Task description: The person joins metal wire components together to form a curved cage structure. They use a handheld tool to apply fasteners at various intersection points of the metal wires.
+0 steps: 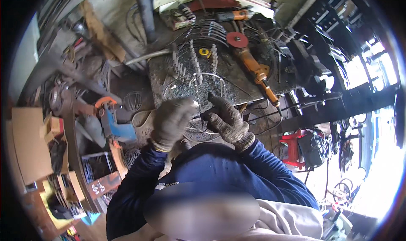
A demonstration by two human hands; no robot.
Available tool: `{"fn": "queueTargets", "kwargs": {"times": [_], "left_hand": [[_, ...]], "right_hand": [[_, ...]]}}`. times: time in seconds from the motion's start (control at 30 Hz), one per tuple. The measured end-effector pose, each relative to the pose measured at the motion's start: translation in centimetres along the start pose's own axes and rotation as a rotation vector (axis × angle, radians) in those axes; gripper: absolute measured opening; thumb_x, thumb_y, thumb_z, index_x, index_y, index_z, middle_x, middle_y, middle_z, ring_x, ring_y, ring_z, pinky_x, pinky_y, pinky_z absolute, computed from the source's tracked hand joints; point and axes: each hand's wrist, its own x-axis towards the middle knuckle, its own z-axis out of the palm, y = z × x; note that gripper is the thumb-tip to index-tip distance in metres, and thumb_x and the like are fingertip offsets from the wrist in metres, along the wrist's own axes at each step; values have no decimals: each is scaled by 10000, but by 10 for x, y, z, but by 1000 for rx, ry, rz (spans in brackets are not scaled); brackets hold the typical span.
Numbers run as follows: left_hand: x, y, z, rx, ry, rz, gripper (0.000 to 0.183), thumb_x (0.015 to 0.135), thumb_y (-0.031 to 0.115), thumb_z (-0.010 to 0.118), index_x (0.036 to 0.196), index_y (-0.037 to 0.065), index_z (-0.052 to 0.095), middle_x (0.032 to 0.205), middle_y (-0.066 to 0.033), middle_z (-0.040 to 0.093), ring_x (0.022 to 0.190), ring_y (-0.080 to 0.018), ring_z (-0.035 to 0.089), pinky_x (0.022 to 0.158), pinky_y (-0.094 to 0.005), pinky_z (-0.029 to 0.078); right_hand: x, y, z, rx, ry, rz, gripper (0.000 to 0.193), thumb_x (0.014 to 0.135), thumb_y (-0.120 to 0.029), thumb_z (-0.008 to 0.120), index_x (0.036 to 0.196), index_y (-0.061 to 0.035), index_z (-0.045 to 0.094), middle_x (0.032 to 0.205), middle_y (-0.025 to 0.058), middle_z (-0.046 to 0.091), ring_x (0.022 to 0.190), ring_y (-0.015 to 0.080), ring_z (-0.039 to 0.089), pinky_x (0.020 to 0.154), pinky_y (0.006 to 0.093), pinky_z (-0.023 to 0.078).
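Note:
Both hands wear grey-brown knit gloves and are held close together at the near edge of the workbench. My left hand (172, 123) is curled and blurred by motion, with a small bright bit at its fingertips. My right hand (229, 122) has bent fingers with dark tips, turned toward the left. What lies between the fingers is too dark to make out. A round thin-metal wire frame (223, 89) stands just beyond and partly beneath the hands, which hide some of it. Rows of short metal pieces (195, 61) stand upright behind it.
On the workbench (160, 82) lie an orange angle grinder (253, 70) with a red disc, a second grinder (232, 16), a yellow tape measure (204, 51) and bent metal rods. A blue tool (117, 122) and cardboard box (30, 144) are left; a red plastic stool (292, 147) is right.

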Motion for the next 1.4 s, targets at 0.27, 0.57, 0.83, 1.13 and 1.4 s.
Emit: {"fn": "queueTargets", "kwargs": {"times": [0.27, 0.57, 0.83, 1.13, 1.4], "left_hand": [[9, -243, 22, 67, -41, -386, 319, 978, 214, 681, 1217, 3, 672, 1210, -179, 710, 1148, -297, 666, 1033, -386, 496], [1, -257, 55, 173, -213, -364, 378, 995, 279, 654, 1266, 15, 659, 1205, -207, 702, 1123, -345, 664, 989, -443, 501], [2, -193, 17, 43, 79, -706, 339, 1002, 146, 644, 1312, 8, 653, 1123, -75, 716, 906, -168, 626, 814, -309, 512], [-81, -92, 22, 151, 463, -927, 254, 978, 80, 697, 1226, 30, 714, 1082, -43, 704, 916, -129, 639, 817, -284, 542], [-115, -57, 40, 208, 598, -1002, 266, 980, 75, 648, 1223, -22, 696, 1077, -69, 711, 944, -157, 654, 848, -293, 539]], "right_hand": [[10, 9, -69, -494, 517, -94, 506, 963, -165, 708, 1426, -42, 546, 1183, 130, 697, 1095, 262, 685, 933, 372, 554], [3, -49, -172, -1360, 864, 138, 696, 857, -555, 746, 1380, -113, 623, 1301, 187, 658, 1181, 384, 651, 957, 474, 530], [15, -36, -227, -1260, 342, 396, 542, 834, -436, 767, 1228, -80, 662, 1070, 203, 717, 1020, 400, 700, 850, 511, 555], [27, -16, -276, -1117, 103, 481, 655, 827, -440, 804, 1300, -36, 600, 1150, 238, 687, 1093, 414, 679, 902, 498, 535], [24, -16, -269, -896, 153, 357, 597, 836, -296, 798, 1330, -29, 595, 1158, 230, 679, 1103, 405, 664, 920, 483, 530]]}}
